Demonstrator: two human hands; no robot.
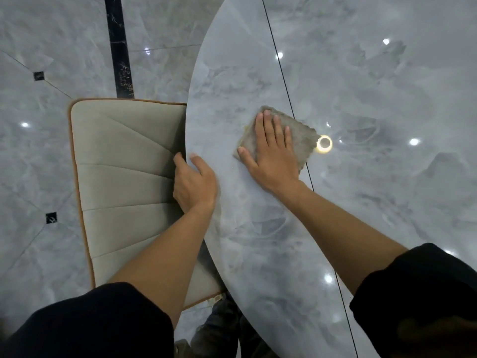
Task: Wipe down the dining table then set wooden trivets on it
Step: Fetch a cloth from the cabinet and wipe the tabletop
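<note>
A glossy grey marble dining table fills the right side of the head view, its curved edge running down the middle. A folded grey cloth lies flat on it near that edge. My right hand presses flat on the cloth with fingers spread. My left hand grips the table's edge, thumb on top and fingers curled under. No wooden trivets are in view.
A beige upholstered chair with brown piping is tucked against the table's left edge, under my left arm. The floor is grey marble tile with a black strip. A thin dark seam crosses the tabletop. Ceiling lights reflect on the surface.
</note>
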